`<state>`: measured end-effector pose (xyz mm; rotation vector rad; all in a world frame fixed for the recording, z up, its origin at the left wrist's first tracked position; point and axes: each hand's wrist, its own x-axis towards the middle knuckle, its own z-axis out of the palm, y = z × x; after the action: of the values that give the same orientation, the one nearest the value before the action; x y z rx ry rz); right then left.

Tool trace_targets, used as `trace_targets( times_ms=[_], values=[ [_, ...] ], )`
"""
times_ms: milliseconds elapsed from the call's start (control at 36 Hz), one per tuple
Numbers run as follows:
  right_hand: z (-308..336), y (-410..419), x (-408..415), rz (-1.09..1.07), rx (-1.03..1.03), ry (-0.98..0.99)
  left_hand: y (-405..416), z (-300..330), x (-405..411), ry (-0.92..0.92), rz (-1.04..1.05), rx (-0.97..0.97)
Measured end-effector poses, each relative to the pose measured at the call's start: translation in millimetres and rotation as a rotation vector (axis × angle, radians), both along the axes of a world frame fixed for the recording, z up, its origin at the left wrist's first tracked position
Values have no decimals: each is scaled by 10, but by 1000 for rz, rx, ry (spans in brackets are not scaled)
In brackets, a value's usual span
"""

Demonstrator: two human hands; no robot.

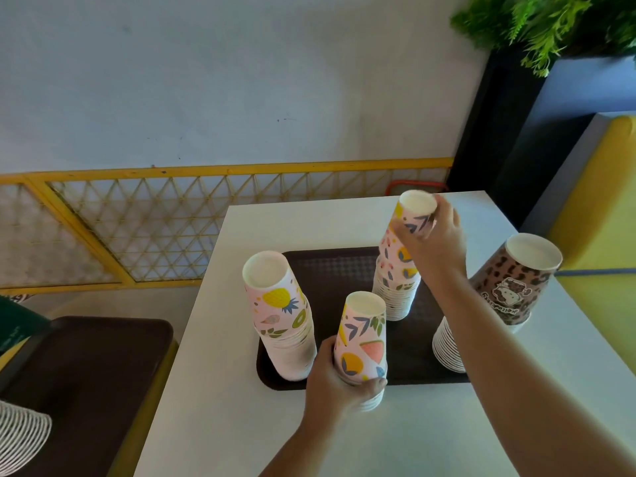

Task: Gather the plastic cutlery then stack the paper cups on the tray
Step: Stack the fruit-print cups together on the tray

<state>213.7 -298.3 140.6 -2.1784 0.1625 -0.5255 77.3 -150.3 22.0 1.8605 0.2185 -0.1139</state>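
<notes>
Two hands worked the stacks. The left hand (339, 380) gripped the near cup stack (363, 349), apparently steadying it. The right hand's (435, 237) fingers (402, 234) clasped the far cup stack (401, 270) on the tray (330, 266).

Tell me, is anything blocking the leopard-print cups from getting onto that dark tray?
Partly. The leopard-print stack stands on the table off the tray's right edge. The right forearm crosses in front, while the right hand grips the far fruit-print stack.

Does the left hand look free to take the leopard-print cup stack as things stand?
Probably not: the left hand grips the front fruit-print stack, and the right forearm crosses before the leopard-print stack.
</notes>
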Motion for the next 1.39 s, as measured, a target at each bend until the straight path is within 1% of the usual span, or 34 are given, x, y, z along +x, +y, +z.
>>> trace_targets(
  times_ms=[56,139,167,222,333,417,611,806,944,1000,1111,1194,1278,1389],
  values=[
    [9,38,-169,37,41,1,-8,12,2,-3,10,-4],
    [-22,119,-499,129,98,-62,-12,9,6,-6,27,-22],
    [-51,142,-598,162,107,-50,-13,6,8,-11,31,-26],
    [-138,175,-757,240,98,26,-18,5,11,-21,38,-29],
    [-311,225,-974,403,90,245,-34,24,9,-41,54,-60],
    [-371,239,-1070,436,109,297,-55,40,0,-56,42,-80],
    [-319,199,-1064,413,116,261,-48,53,-52,-76,-48,-16],
    [-161,176,-959,413,150,171,-24,51,-97,-37,-38,-25],
    [173,146,-716,331,168,1,-22,84,-109,-24,-15,-22],
    [315,131,-595,286,215,-84,-20,100,-107,-21,-11,-19],
    [515,82,-356,136,237,-268,-7,112,-87,-16,-8,-4],
    [527,50,-188,25,206,-339,6,111,-70,0,6,1],
    [459,34,-67,-16,181,-326,12,104,-56,3,7,5],
    [289,34,15,-24,135,-241,3,87,-35,4,-4,29]
  ],
)
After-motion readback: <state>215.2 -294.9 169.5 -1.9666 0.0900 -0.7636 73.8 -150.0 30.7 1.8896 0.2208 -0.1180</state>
